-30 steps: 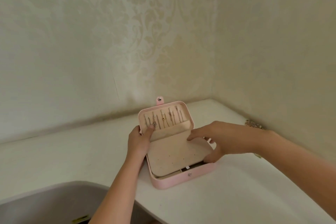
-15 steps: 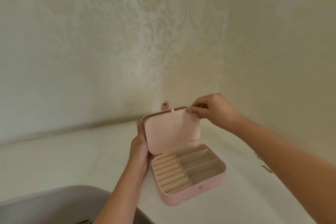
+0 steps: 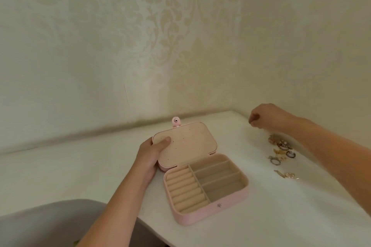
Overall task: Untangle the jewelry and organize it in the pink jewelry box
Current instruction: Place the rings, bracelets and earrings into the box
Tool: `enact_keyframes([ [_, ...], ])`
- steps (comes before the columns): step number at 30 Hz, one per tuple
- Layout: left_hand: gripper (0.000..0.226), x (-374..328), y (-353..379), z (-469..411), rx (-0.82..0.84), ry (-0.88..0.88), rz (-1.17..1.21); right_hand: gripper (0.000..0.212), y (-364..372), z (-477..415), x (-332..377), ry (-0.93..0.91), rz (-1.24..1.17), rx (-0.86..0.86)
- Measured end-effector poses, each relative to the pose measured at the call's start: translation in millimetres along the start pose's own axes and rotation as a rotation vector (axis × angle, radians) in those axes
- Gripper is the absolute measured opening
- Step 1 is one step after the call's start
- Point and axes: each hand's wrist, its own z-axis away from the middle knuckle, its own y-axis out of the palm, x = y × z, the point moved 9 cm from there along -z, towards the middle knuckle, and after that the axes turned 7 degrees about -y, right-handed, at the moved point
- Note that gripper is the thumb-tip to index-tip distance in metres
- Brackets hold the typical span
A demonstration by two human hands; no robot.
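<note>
Two hands well apart: my left hand point(image 3: 149, 153) at centre-left grips the left edge of the open lid point(image 3: 186, 144) of the pink jewelry box point(image 3: 208, 214), thumb on the liner. Right of the box the jewelry point(image 3: 281, 150) lies on the table point(image 3: 60, 166), its scatter running top to bottom just below my right hand point(image 3: 267, 115), which is the nearer one. That hand hovers at right of frame with curled fingers, and I can't tell if they pinch anything.

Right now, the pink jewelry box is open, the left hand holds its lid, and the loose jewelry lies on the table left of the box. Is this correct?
No. In the head view the loose jewelry lies to the right of the pink jewelry box, not the left. The box is open and the left hand holds its lid.
</note>
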Motion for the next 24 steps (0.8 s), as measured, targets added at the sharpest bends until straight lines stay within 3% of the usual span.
enact_keyframes([
  [3, 0.014, -10.4, 9.7, -6.8, 0.008, -0.016, -0.007, 0.024, 9.7, 12.8, -37.6, 0.134, 0.203, 0.159],
  [6, 0.022, -12.1, 19.3, -14.7, -0.05, 0.0, -0.088, 0.013, 26.1, 23.1, -48.1, 0.14, 0.268, 0.261],
  [11, 0.048, -13.8, 16.9, -18.3, -0.316, 0.157, -0.544, 0.036, 40.0, 27.1, -36.5, 0.067, 0.398, 0.231],
  [14, 0.054, -17.1, 25.2, -15.7, -0.31, 0.203, -0.694, 0.032, 40.6, 23.9, -31.7, 0.009, 0.477, 0.136],
  [17, 0.053, -25.2, 33.7, -11.5, -0.317, 0.246, -0.848, 0.017, 40.4, 22.2, -32.0, 0.022, 0.493, 0.153],
  [20, 0.045, -39.9, 52.1, -0.4, -0.287, 0.365, -0.97, 0.033, 42.3, 24.3, -31.0, 0.051, 0.436, 0.208],
  [23, 0.034, -45.0, 79.4, 16.1, -0.191, 0.475, -1.049, 0.006, 39.3, 24.8, -30.6, 0.054, 0.419, 0.212],
  [24, 0.033, -41.4, 88.7, 22.8, -0.151, 0.5, -1.097, 0.012, 37.7, 22.4, -32.3, 0.052, 0.392, 0.186],
])
